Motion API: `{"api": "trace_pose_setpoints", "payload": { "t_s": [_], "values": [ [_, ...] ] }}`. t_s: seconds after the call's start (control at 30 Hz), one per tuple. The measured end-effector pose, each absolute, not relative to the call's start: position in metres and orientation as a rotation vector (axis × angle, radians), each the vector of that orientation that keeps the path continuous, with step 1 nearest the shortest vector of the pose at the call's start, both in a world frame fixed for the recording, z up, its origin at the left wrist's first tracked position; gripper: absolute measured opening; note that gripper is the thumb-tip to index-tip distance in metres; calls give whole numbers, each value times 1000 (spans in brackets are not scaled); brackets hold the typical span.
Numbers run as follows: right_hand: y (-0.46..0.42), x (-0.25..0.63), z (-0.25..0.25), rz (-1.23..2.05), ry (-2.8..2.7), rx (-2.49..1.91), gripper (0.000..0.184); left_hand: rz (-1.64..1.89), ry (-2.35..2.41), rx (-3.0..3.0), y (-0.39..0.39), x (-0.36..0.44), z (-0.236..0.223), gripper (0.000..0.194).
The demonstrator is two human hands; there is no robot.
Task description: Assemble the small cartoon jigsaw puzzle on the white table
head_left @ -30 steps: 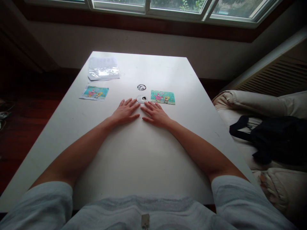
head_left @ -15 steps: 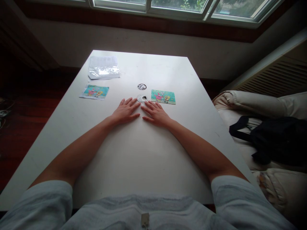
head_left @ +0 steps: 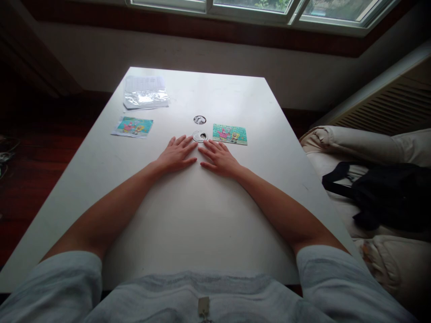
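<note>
Flat on the white table [head_left: 202, 233] rest my left hand [head_left: 175, 154] and my right hand [head_left: 219, 158], fingers spread and holding nothing. Just beyond my fingertips is a round grommet-like disc [head_left: 200, 136] with a small dark opening. Behind it sits a second round opening [head_left: 200, 120] with a dark rim and pale material inside. A cartoon jigsaw puzzle [head_left: 230, 134], its pieces joined in a rectangle, lies right of the disc, close to my right fingers. To the left of my left hand is a sheet with a similar cartoon picture [head_left: 134, 127].
Papers in a clear plastic sleeve [head_left: 146, 93] lie at the table's far left. On the right, a cushioned pale sofa [head_left: 357, 146] bears a dark bag [head_left: 393, 193]. A window [head_left: 252, 13] is set in the wall beyond the table.
Both hands stay flat in the same place. The view has tilted very slightly, so the far things appear a little higher.
</note>
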State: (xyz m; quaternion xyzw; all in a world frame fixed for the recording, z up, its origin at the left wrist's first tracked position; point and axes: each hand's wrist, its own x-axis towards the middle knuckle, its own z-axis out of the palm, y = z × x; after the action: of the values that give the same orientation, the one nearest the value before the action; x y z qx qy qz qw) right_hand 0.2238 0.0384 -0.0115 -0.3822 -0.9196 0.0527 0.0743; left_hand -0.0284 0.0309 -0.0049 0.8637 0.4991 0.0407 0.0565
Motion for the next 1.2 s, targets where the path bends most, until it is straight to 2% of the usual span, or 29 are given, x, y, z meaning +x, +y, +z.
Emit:
{"api": "trace_pose_setpoints", "payload": {
  "t_s": [1.2],
  "values": [
    [36,223,-9,210,-2754,-1150,67,134,1509,2604,30,-29,-6,69]
  ]
}}
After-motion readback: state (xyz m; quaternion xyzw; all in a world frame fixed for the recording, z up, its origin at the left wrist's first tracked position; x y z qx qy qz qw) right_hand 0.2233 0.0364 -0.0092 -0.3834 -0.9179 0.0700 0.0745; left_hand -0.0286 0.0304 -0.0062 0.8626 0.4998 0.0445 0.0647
